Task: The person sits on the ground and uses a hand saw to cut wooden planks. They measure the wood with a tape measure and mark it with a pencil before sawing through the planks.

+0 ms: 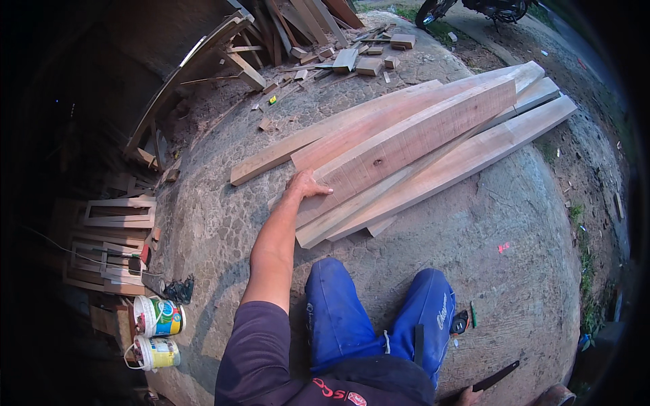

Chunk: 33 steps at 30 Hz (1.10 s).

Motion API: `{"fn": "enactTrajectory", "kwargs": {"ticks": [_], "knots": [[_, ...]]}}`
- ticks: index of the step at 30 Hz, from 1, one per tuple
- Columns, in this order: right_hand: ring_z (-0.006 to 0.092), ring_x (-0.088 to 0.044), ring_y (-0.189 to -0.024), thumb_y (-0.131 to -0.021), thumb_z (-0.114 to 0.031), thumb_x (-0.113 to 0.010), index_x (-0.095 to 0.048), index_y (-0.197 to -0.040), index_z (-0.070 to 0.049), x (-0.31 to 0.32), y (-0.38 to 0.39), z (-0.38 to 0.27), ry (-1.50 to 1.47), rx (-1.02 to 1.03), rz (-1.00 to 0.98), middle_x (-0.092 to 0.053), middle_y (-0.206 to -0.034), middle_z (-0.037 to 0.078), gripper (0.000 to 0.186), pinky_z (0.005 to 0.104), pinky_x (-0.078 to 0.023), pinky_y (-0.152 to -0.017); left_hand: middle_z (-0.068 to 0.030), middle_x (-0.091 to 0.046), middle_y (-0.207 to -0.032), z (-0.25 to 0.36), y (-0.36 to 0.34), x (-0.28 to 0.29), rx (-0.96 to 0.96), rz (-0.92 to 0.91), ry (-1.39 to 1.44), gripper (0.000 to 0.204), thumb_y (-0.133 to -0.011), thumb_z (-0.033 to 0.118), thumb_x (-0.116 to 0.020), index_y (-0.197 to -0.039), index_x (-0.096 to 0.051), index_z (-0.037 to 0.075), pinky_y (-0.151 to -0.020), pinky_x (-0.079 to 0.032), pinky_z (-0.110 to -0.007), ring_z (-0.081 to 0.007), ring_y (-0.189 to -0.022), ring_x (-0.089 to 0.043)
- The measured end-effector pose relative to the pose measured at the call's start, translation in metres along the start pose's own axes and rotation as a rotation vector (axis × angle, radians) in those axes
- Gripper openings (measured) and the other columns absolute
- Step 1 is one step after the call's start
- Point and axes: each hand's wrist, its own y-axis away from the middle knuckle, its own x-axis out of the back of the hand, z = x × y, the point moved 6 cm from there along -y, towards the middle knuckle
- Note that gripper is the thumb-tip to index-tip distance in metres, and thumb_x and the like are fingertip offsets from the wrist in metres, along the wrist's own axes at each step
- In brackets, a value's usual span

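My left hand (pixel 306 185) grips the near end of a thick reddish wooden board (pixel 413 142), its thumb on the face and the fingers over the upper edge. That board stands on its narrow side among several long planks, one pale plank (pixel 467 166) in front and another narrow plank (pixel 284 157) behind. Down at the lower edge my right hand (pixel 467 397) is partly cut off. It is closed at the base of a dark-bladed handsaw (pixel 499 376), whose handle is hidden. Beside my right knee lie a tape measure (pixel 460 322) and a green pencil-like stick (pixel 474 314).
Two paint buckets (pixel 160 317) (pixel 156 353) stand at the left near wooden frames (pixel 122 212). Wood offcuts (pixel 369 65) are scattered over the concrete floor at the back, below leaning planks (pixel 308 21). A motorcycle (pixel 474 9) is parked at the far right.
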Motion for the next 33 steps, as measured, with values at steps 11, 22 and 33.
{"fn": "enactTrajectory", "kwargs": {"ticks": [11, 22, 33], "knots": [[0.0411, -0.064, -0.114, -0.091, -0.056, -0.071, -0.047, -0.150, -0.001, 0.022, 0.077, 0.016, 0.066, 0.088, 0.179, -0.059, -0.138, 0.025, 0.084, 0.0555, -0.054, -0.094, -0.0135, -0.075, -0.118, -0.025, 0.014, -0.052, 0.009, -0.110, 0.404, 0.079, -0.068, 0.049, -0.094, -0.126, -0.071, 0.000, -0.097, -0.052, -0.036, -0.0247, -0.106, -0.071], [0.0394, -0.065, -0.109, -0.092, -0.052, -0.071, -0.048, -0.149, 0.001, 0.027, 0.092, -0.029, -0.106, 0.064, 0.123, -0.060, -0.134, 0.024, 0.082, 0.0536, -0.056, -0.088, -0.0209, -0.072, -0.122, -0.003, 0.040, -0.034, 0.056, -0.010, 0.291, 0.085, -0.064, 0.052, -0.094, -0.123, -0.070, -0.003, -0.099, -0.052, -0.041, -0.0313, -0.115, -0.069], [0.0377, -0.066, -0.104, -0.092, -0.049, -0.072, -0.049, -0.147, 0.002, 0.030, 0.090, -0.035, -0.250, 0.067, 0.053, -0.062, -0.129, 0.024, 0.079, 0.0518, -0.058, -0.083, -0.0243, -0.061, -0.138, 0.012, 0.054, -0.022, -0.076, 0.124, 0.084, 0.096, -0.063, 0.049, -0.092, -0.136, -0.056, -0.002, -0.111, -0.046, -0.047, -0.0397, -0.131, -0.057]]}}
